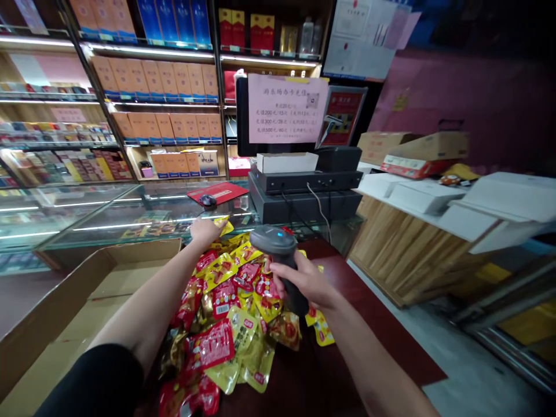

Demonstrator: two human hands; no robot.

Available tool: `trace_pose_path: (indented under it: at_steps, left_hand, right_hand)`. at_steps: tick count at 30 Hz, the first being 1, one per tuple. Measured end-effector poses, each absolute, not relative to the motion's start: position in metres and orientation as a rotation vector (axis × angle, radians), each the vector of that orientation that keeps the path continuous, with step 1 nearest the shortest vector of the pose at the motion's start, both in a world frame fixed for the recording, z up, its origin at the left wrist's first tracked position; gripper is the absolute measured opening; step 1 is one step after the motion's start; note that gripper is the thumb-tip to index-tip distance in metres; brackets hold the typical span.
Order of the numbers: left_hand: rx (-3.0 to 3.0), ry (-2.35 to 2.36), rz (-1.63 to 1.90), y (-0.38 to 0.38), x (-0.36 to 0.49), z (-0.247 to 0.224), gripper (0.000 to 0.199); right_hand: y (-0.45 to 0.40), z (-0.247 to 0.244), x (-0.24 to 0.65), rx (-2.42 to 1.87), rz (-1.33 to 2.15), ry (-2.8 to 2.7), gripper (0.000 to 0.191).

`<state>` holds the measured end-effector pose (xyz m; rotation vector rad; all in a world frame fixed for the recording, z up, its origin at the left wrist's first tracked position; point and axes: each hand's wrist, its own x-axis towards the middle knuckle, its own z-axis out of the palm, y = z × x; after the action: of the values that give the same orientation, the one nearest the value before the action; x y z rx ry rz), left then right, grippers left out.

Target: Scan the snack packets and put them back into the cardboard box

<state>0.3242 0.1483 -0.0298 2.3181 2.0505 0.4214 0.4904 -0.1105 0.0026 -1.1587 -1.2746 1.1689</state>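
My right hand [302,279] is shut around the grip of a dark grey handheld barcode scanner [275,242], whose head points up and away over a heap of red and yellow foil snack packets [226,307]. The heap lies on a dark red counter top [347,289]. My left hand [207,230] reaches across the far edge of the heap, with its fingers on a yellow packet [223,227]. I cannot tell whether that packet is gripped or only touched.
An open cardboard box [65,313] stands left of the heap. Ahead are a glass display counter [130,214], a cash register with a receipt printer [304,185], and a computer mouse [207,200] on a red mat. White boxes [421,194] lie on a wooden counter to the right.
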Motion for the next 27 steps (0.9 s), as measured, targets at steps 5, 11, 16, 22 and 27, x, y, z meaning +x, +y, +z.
trace_pose_path:
  at_steps: [5,11,16,22,27]
  left_hand:
    - [2.094,2.058,0.508,0.168,0.334,-0.041,0.061]
    - [1.745,1.4,1.134,0.109,0.334,-0.05,0.041]
    - [1.398,0.956,1.275,0.061,0.312,-0.05,0.051]
    - [1.4,0.939,1.342,0.056,0.3,-0.045,0.044]
    - [1.428,0.868,1.344,0.06,0.309,-0.044,0.043]
  right_hand:
    - [-0.081,0.003,0.497,-1.254,1.08,-1.347,0.021]
    - [-0.056,0.007,0.499,-1.314,1.104,-1.281,0.014]
    - [-0.055,0.009,0.487,-1.291,1.113,-1.311,0.014]
    - [-0.059,-0.001,0.466,-1.205,1.368,-1.238,0.022]
    - [-0.056,-0.014,0.465,-1.216,1.318,-1.232,0.028]
